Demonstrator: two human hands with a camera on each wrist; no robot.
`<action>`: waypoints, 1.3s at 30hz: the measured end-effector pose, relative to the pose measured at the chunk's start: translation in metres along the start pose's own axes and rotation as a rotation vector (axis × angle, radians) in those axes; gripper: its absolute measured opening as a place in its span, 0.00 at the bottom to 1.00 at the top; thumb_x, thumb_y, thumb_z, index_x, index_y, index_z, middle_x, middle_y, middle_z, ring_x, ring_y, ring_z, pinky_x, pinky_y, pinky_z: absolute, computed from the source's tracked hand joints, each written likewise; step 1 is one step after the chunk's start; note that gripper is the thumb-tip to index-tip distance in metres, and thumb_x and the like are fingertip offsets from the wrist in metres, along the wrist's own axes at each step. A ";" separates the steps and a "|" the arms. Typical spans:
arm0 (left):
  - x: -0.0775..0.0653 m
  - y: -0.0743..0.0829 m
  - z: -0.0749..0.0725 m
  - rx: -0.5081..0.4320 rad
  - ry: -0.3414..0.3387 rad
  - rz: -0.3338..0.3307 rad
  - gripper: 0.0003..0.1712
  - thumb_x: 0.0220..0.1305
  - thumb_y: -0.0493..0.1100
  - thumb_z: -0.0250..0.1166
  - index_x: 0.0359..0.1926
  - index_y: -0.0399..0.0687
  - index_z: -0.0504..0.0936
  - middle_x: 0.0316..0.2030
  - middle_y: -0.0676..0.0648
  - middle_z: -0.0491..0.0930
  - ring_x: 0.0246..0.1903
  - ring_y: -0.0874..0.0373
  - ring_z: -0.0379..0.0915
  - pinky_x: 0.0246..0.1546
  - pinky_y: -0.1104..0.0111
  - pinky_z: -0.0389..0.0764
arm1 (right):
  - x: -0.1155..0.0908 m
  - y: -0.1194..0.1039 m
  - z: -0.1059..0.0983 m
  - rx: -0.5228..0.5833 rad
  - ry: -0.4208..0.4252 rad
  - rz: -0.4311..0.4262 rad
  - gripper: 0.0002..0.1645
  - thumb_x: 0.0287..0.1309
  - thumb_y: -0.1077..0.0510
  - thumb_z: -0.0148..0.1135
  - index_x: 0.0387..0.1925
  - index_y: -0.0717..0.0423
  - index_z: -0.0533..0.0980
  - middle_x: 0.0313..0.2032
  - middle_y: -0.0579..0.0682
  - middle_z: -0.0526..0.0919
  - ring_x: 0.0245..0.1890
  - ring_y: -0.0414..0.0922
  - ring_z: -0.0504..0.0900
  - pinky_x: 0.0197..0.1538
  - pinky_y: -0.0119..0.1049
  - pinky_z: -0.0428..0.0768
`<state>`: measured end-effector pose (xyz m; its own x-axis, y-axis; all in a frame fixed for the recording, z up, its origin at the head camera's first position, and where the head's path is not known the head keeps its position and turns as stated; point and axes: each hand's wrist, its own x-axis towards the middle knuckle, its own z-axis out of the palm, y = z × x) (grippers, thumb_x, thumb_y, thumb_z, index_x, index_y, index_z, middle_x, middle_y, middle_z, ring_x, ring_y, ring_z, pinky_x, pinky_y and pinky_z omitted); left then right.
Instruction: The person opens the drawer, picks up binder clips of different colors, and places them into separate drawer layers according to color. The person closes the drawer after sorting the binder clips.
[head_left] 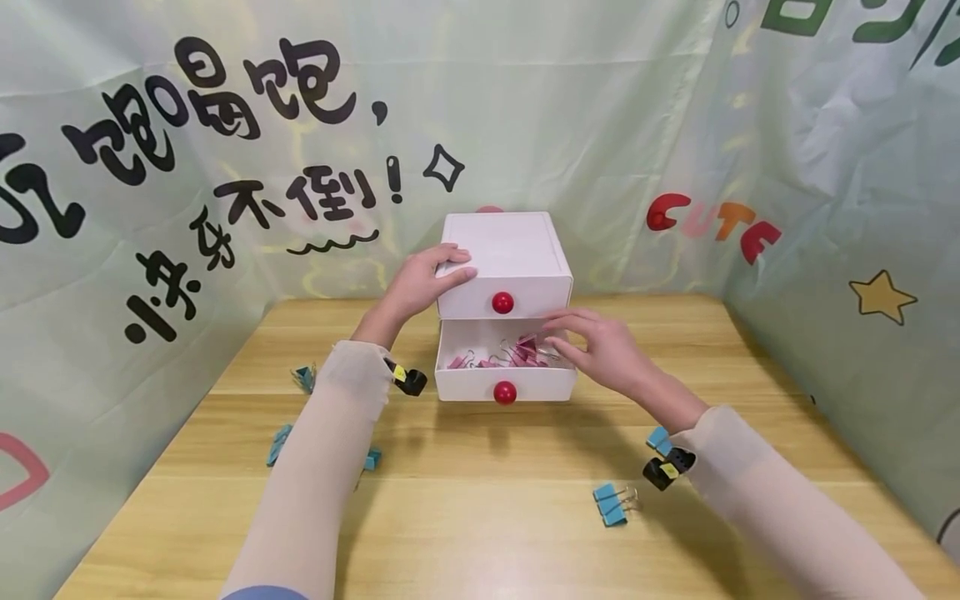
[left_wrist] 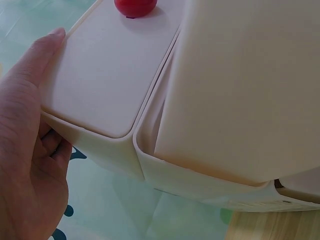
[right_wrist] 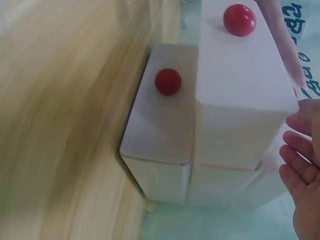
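Note:
A white drawer box point(head_left: 502, 246) stands at the back of the table, its top front carrying a red knob point(head_left: 502, 302). Below that, a drawer point(head_left: 465, 386) with another red knob is pulled out, with pink binder clips point(head_left: 525, 352) in it. My left hand point(head_left: 416, 283) rests on the box's top left corner, thumb near the front top edge. At the pulled-out drawer's right side is my right hand point(head_left: 603, 350), fingers loosely bent, fingertips right at the rim. In the right wrist view, a closed lower drawer point(right_wrist: 165, 120) shows beneath the pulled-out one.
Blue binder clips lie on the wooden table point(head_left: 480, 525): one clip point(head_left: 611, 505) at front right, another point(head_left: 658, 440) by the right wrist, and several around the left forearm, including a clip point(head_left: 303, 379) farther back. A printed cloth point(head_left: 570, 108) hangs behind the box.

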<state>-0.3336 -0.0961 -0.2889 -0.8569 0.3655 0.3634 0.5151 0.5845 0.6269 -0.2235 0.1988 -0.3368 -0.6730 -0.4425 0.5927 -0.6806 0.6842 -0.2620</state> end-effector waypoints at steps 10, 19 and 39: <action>0.002 0.001 -0.001 0.005 -0.009 -0.005 0.30 0.61 0.64 0.65 0.59 0.54 0.80 0.68 0.48 0.67 0.69 0.51 0.58 0.69 0.57 0.58 | -0.010 0.009 -0.026 0.038 -0.042 0.091 0.13 0.62 0.56 0.67 0.47 0.54 0.84 0.45 0.50 0.86 0.42 0.49 0.84 0.39 0.47 0.82; 0.003 0.000 -0.001 0.011 -0.008 -0.006 0.30 0.61 0.63 0.65 0.59 0.54 0.80 0.68 0.48 0.68 0.69 0.51 0.58 0.68 0.57 0.58 | -0.028 -0.005 -0.031 0.069 -0.080 0.075 0.12 0.62 0.55 0.66 0.47 0.52 0.84 0.40 0.45 0.87 0.36 0.39 0.83 0.32 0.39 0.83; 0.001 0.002 0.000 0.006 -0.014 -0.011 0.30 0.61 0.63 0.65 0.59 0.53 0.80 0.67 0.48 0.68 0.69 0.51 0.58 0.69 0.56 0.58 | -0.061 -0.041 -0.004 0.039 0.057 -0.147 0.07 0.56 0.62 0.69 0.39 0.53 0.83 0.40 0.43 0.84 0.40 0.41 0.83 0.38 0.39 0.84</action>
<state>-0.3336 -0.0945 -0.2869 -0.8620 0.3693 0.3472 0.5062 0.5926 0.6266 -0.1539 0.1998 -0.3592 -0.5482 -0.5021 0.6688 -0.7823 0.5907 -0.1977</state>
